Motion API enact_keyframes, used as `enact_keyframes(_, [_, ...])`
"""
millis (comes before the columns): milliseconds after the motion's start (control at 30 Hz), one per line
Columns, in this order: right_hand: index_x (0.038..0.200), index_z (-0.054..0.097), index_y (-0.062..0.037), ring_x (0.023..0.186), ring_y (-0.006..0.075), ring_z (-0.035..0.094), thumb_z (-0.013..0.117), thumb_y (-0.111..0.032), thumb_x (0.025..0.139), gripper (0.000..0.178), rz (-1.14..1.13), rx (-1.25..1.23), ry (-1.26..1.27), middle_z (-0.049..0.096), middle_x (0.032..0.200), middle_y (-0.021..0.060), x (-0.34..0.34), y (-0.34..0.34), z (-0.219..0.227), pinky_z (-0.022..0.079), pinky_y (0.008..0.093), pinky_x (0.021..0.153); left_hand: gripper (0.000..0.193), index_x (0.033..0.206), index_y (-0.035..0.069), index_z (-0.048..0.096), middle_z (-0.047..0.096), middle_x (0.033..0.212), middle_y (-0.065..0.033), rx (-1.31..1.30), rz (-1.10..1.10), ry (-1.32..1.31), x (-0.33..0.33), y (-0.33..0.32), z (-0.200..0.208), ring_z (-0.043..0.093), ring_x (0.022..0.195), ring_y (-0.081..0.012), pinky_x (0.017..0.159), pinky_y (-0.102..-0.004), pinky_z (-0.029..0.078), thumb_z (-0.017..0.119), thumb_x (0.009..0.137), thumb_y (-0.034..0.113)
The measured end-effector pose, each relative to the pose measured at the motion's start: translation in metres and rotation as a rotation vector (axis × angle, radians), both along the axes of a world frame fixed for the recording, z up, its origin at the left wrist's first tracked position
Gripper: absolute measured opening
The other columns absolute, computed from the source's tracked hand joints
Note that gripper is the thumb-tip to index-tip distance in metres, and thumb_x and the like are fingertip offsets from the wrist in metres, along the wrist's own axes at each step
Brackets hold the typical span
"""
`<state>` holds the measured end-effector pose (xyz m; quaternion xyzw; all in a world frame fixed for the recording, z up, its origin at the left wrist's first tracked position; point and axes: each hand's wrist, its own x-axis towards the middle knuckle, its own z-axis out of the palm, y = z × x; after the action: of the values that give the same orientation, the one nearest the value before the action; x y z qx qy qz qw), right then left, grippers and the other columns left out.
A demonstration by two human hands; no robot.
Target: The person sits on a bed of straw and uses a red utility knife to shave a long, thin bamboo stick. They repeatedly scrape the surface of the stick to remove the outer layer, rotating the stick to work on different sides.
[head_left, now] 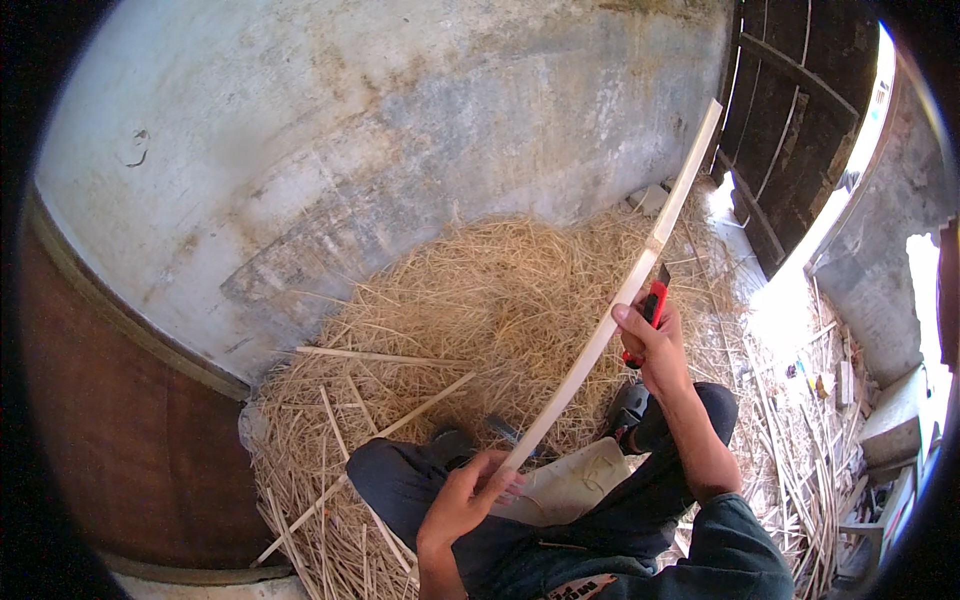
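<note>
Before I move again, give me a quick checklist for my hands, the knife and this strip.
1. Left hand at the lower end of the pale strip: ok.
2. Right hand holding the red knife: ok.
3. Right thumb on the strip: ok.
4. Blade retracted: not ok, it is out, pointing upward beside the strip.
5. Left hand away from the blade: ok.
6. Blade slider locked: cannot tell.
</note>
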<state>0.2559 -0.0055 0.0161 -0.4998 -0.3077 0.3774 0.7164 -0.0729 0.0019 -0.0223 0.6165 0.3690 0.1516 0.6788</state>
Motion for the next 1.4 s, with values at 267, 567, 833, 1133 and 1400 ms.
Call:
enact_keyframes(267, [0.098, 0.067, -0.0039, 0.051, 0.0046, 0.039, 0.081, -0.026, 0.092, 0.026, 0.114, -0.019, -0.035, 0.052, 0.067, -0.0059, -0.006, 0.001, -0.002, 0.028, 0.0249, 0.047, 0.028, 0.123, -0.001, 0.058, 0.073, 0.088, -0.0100, -0.167, -0.232, -0.060, -0.003, -0.001, -0.023, 0.073, 0.078, -0.0176, 0.069, -0.0300, 0.058, 0.047, 0.113, 0.022])
enact_keyframes(567, [0.114, 0.070, -0.0019, 0.073, 0.0050, 0.054, 0.080, -0.025, 0.093, 0.033, 0.156, -0.017, -0.245, 0.064, 0.087, -0.0049, -0.011, 0.000, -0.003, 0.042, 0.0238, 0.064, 0.026, 0.120, 0.004, 0.055, 0.070, 0.083, -0.0075, -0.211, -0.230, -0.038, 0.013, 0.000, 0.008, 0.069, 0.067, -0.0156, 0.058, -0.0291, 0.052, 0.042, 0.114, 0.026])
enact_keyframes(833, [0.109, 0.072, -0.0019, 0.075, 0.0042, 0.052, 0.078, -0.021, 0.095, 0.025, 0.258, -0.061, -0.357, 0.063, 0.084, -0.0062, -0.019, -0.003, -0.008, 0.043, 0.0236, 0.068, 0.023, 0.124, 0.001, 0.054, 0.071, 0.094, -0.0134, -0.261, -0.217, -0.175, 0.012, 0.001, -0.020, 0.073, 0.088, -0.0219, 0.082, -0.0366, 0.060, 0.047, 0.112, 0.019])
enact_keyframes(1133, [0.104, 0.073, -0.0020, 0.070, 0.0048, 0.049, 0.081, -0.021, 0.092, 0.024, 0.504, -0.091, -0.524, 0.059, 0.076, -0.0040, -0.036, -0.001, -0.022, 0.042, 0.0258, 0.063, 0.027, 0.120, -0.001, 0.065, 0.074, 0.108, -0.0131, -0.255, -0.336, -0.067, -0.009, 0.004, -0.043, 0.072, 0.105, -0.0235, 0.098, -0.0380, 0.056, 0.046, 0.112, 0.018])
enact_keyframes(1400, [0.112, 0.072, -0.0039, 0.073, 0.0086, 0.054, 0.078, -0.022, 0.092, 0.027, 0.770, -0.023, -0.652, 0.064, 0.078, 0.0033, -0.060, -0.008, -0.030, 0.047, 0.0316, 0.067, 0.032, 0.122, -0.001, 0.069, 0.076, 0.115, -0.0112, -0.089, -0.651, 0.075, -0.044, 0.007, -0.052, 0.070, 0.113, -0.0221, 0.104, -0.0374, 0.052, 0.052, 0.111, 0.023])
